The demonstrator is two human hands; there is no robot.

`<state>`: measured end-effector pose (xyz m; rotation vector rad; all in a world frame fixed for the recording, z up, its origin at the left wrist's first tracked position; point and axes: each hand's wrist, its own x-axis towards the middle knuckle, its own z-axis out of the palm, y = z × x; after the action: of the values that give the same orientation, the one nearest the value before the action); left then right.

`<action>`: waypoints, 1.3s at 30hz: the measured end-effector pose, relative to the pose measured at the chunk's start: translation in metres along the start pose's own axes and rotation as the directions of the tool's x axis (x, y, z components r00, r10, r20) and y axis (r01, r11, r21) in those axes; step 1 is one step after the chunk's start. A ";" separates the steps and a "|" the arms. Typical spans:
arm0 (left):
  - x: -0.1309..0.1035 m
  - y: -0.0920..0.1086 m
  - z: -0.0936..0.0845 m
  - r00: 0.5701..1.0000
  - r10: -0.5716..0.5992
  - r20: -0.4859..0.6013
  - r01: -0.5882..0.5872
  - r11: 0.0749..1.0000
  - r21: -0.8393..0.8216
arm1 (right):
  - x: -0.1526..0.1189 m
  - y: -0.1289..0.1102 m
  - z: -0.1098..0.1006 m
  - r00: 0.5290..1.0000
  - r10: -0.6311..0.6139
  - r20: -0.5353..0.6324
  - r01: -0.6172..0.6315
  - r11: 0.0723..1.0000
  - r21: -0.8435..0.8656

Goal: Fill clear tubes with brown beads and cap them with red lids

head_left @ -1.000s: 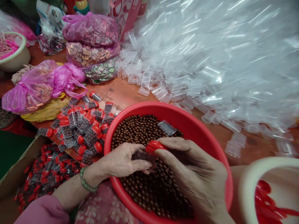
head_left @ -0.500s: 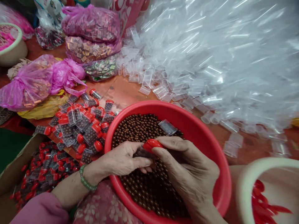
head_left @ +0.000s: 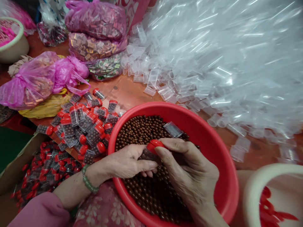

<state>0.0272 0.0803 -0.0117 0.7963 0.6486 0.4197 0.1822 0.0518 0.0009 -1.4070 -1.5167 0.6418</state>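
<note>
Over a red basin (head_left: 214, 134) of round brown balls (head_left: 139, 127), both my hands meet at one small clear container (head_left: 148, 155) filled with dark balls. My left hand (head_left: 132, 162), with a green bead bracelet at the wrist, wraps round the container's body. Thumb and fingers of my right hand (head_left: 189, 170) pinch its red cap (head_left: 155, 145), which sits at the container's mouth. Whether the cap is fully seated I cannot tell. Just beyond my right fingers, a clear container (head_left: 173, 129) without a cap lies on the balls.
Filled red-capped containers (head_left: 91, 126) are heaped left of the basin, with more in a cardboard box (head_left: 20, 154) below. A large pile of clear empty containers (head_left: 213, 63) covers the back right. Pink bags (head_left: 97, 22) stand behind. A white tub (head_left: 251, 192) holds red caps (head_left: 272, 211).
The cap and container have come slightly closer together, and the cap now lies flatter on the mouth. The whole view has shifted a little; both hands keep their hold.
</note>
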 end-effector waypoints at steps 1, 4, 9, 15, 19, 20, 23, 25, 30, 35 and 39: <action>0.000 0.000 0.000 1.000 -0.003 0.005 0.003 1.000 -0.010 | 0.000 0.000 0.000 1.000 -0.003 0.011 0.003 1.000 0.005; 0.001 -0.001 -0.001 0.999 -0.017 0.033 0.018 0.998 -0.053 | 0.003 -0.001 -0.001 0.996 0.046 0.070 -0.052 0.996 0.079; 0.002 0.002 -0.001 0.997 0.001 0.079 0.012 0.986 -0.166 | 0.004 0.007 -0.008 0.991 0.013 0.132 -0.028 0.993 0.114; 0.002 0.002 -0.002 0.998 -0.002 0.061 0.015 0.978 -0.209 | 0.008 0.012 -0.014 0.936 -0.189 0.297 0.212 0.976 -0.044; 0.002 0.001 -0.003 0.997 0.003 0.074 0.013 0.979 -0.204 | 0.010 0.011 -0.011 0.892 -0.327 0.311 0.392 0.904 -0.172; 0.002 0.001 -0.003 0.997 -0.003 0.080 0.019 0.979 -0.204 | 0.009 0.011 -0.010 0.884 -0.352 0.309 0.420 0.887 -0.191; 0.002 0.002 -0.001 0.997 -0.017 0.072 0.031 0.979 -0.201 | 0.005 0.012 -0.007 0.895 -0.351 0.275 0.402 0.902 -0.158; 0.002 0.002 -0.001 0.997 -0.006 0.076 0.022 0.977 -0.212 | 0.004 0.011 -0.007 0.941 -0.255 0.224 0.268 0.963 -0.026; 0.005 0.002 -0.003 0.995 0.001 0.098 0.023 0.970 -0.241 | 0.006 0.002 -0.004 0.985 0.114 0.132 -0.138 0.973 0.186; 0.005 0.002 -0.004 0.996 -0.003 0.085 0.024 0.968 -0.250 | 0.005 0.000 -0.001 0.986 0.155 0.056 -0.163 0.964 0.210; 0.005 0.003 -0.004 0.996 0.029 0.083 -0.011 0.979 -0.206 | 0.004 0.001 0.000 0.977 0.198 0.073 -0.210 0.954 0.213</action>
<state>0.0282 0.0868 -0.0133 0.6214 0.5082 0.4605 0.1836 0.0558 0.0010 -1.3944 -1.3032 0.9496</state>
